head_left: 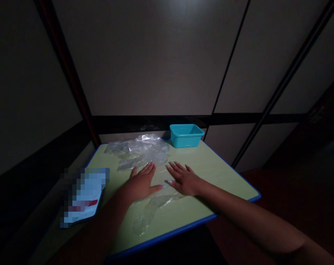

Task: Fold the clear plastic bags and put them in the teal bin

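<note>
The left hand [140, 183] and right hand [185, 179] lie flat, fingers [147, 169] spread wide and holding nothing, on clear crinkled plastic film [139, 151] atop the pale green, blue-edged bench [216, 173].

Teal plastic tub [186, 138] on the green table [219, 176]

A pale green table [211, 176] with a blue edge carries a teal plastic tub [186, 136] at its far edge. Just left of the tub lies a crumpled clear plastic film [140, 150], and a clear plastic strip [153, 209] runs toward the near edge. Well left of the tub, a blurred blue-and-white packet [84, 195] lies at the table's side.
</note>
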The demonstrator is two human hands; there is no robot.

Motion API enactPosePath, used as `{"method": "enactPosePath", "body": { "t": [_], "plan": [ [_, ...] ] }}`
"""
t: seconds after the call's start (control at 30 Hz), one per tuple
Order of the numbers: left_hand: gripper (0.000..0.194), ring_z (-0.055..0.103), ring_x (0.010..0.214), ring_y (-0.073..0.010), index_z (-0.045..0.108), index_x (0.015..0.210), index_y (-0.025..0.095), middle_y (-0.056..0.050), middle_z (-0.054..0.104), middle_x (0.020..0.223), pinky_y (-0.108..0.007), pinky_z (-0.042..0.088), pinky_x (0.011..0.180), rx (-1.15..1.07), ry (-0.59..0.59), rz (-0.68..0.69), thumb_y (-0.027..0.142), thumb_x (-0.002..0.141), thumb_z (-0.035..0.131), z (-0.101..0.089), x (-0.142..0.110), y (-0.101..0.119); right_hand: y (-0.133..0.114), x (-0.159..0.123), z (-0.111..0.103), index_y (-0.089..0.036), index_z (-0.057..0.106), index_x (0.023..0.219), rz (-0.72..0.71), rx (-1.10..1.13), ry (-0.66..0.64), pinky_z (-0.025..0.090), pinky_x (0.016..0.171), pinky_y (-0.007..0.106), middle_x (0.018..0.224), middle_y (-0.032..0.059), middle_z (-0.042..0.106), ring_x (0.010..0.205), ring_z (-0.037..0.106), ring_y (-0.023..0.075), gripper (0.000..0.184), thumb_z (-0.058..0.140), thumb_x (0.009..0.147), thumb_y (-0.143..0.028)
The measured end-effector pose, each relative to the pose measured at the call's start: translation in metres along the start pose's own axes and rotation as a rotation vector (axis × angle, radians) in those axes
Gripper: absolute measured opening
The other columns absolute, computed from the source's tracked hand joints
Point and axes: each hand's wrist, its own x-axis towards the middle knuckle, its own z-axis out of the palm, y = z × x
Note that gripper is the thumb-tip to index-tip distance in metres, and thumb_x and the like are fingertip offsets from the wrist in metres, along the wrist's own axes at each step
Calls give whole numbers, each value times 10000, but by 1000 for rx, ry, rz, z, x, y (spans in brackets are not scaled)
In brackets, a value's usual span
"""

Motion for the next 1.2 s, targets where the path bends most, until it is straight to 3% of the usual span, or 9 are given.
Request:
{"method": "enactPosePath", "body": {
  "t": [0.1,0.23,0.4,0.5,0.6,0.77,1.0,1.2],
  "plan": [
    [841,110,1371,-273,196,1425,162,-138,124,1482,-546,1,1062,-20,7,8,656,773,388,0,0,-2,16,-11,1,-257,40,1444,96,-29,39,66,1049,563,1505,59,-1,1375,-5,247,684,176,875,-610],
    [869,102,1372,-275,194,1426,175,-137,130,1482,-523,-5,1070,-29,11,12,683,752,397,1,1,-4,28,-16,-2,-267,27,1442,123,-43,20,57,1047,565,1505,58,1,1375,1,243,664,152,881,-600],
    [819,92,1374,-269,193,1426,163,-131,122,1485,-531,-2,1069,-23,52,36,656,794,362,-2,1,-2,19,-1,-20,-215,55,1448,175,-112,67,32,1046,573,1498,68,-46,1373,-31,236,658,124,894,-563],
    [713,89,1376,-246,172,1429,183,-110,118,1491,-524,18,1074,-37,106,81,583,856,314,-6,-1,6,8,16,-25,-166,73,1449,115,-170,134,38,1063,542,1500,63,-24,1375,-33,210,630,146,911,-484],
    [616,67,1378,-207,92,1440,228,-74,81,1501,-470,79,1091,-100,109,183,495,909,255,-9,-5,19,4,29,-16,-143,84,1448,104,-177,173,52,1062,547,1501,70,5,1377,-16,215,607,164,912,-417],
    [671,54,1378,-218,33,1443,226,-77,43,1502,-450,77,1100,-102,45,330,537,897,268,-6,-12,39,10,37,5,-131,82,1448,72,-127,74,92,1054,556,1498,90,34,1376,27,235,623,206,899,-399],
    [697,22,1379,-215,58,1440,135,-118,48,1498,-460,70,1098,-86,2,214,541,897,219,0,-10,46,-3,32,5,-138,77,1447,23,-74,55,79,1051,562,1498,77,23,1377,1,233,654,240,886,-431],
    [693,37,1379,-226,80,1441,152,-113,65,1498,-477,96,1085,-117,7,111,553,891,215,7,-2,41,-6,31,3,-174,58,1449,14,-74,24,75,1043,573,1500,80,-2,1375,-18,243,645,242,898,-453]
  ]
}}
